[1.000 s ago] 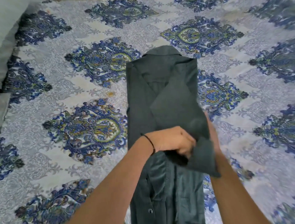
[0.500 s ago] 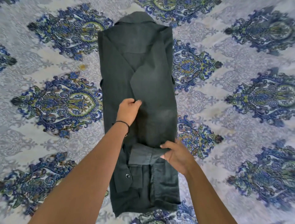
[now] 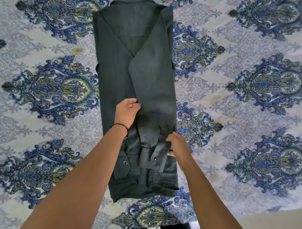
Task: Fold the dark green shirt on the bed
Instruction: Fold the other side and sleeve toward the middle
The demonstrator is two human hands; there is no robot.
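Head | left hand (image 3: 127, 112) pinches sleeve (image 3: 152, 88) edge | right hand (image 3: 179, 146) grips cuff (image 3: 153, 143) | dark green shirt (image 3: 114, 73) flat on bed (image 3: 245, 117)

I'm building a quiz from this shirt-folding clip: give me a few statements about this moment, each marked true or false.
1. The dark green shirt lies on a patterned bedsheet. True.
2. One hand rests on the sheet, off the shirt. False: the left hand is on the shirt's middle, fingers curled into the fabric.
3. The right hand grips a sleeve cuff. True.
4. The neck end lies nearest the person. False: the collar is at the far end; the hem is nearest.
5. A black band circles the left wrist. True.
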